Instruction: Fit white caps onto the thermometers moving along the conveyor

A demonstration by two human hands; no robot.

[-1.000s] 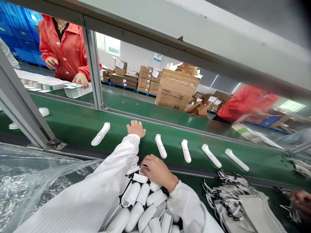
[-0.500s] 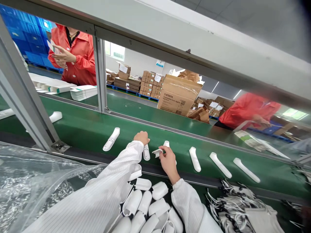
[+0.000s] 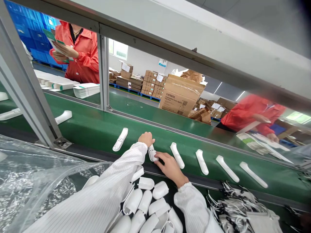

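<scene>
On the green conveyor belt, my left hand (image 3: 146, 139) is closed around the upper end of a white handheld device (image 3: 151, 151), long and bent at its head. The fingers of my right hand (image 3: 172, 167) press a white plastic cover (image 3: 155, 157) against the device's lower end; my fingertips partly hide the cover. To the left lies a similar white device (image 3: 120, 139) with its inner side showing. Just right of my hands is a smooth-backed white device (image 3: 177, 155), with several others further along. Below my forearms are several loose curved white covers (image 3: 145, 201) in a heap.
Clear plastic bags (image 3: 48, 181) lie at the left, and grey pouches with white cords (image 3: 250, 207) at the lower right. A metal post (image 3: 104, 71) and a beam (image 3: 170, 35) frame the belt. Across it are two people in red jackets (image 3: 85, 55) and a carton (image 3: 181, 95).
My right hand has brought the cover down onto the device's lower end; before, it held it apart, to the right. The devices on the belt have shifted right.
</scene>
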